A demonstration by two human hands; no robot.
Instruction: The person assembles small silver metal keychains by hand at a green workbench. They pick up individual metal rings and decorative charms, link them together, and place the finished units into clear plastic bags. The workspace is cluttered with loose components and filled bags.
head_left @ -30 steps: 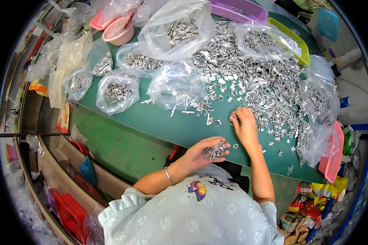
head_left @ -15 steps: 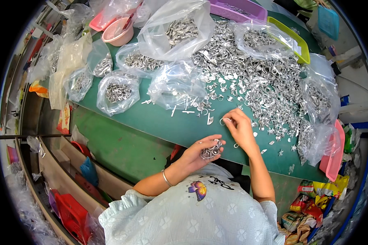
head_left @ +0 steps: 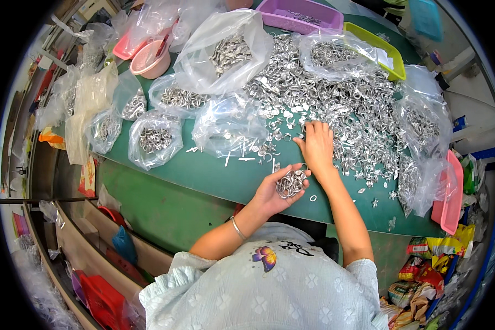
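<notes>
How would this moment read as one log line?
Left hand: cupping silver rings | Right hand: at edge of metal pile, grip unclear | Nearby: clear bags, green tray

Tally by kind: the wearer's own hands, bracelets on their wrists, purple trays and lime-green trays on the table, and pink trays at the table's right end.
Hands: 2 (left hand, right hand)
Bracelet: 1
Purple tray: 1
Lime-green tray: 1
Pink tray: 1
Total: 6
</notes>
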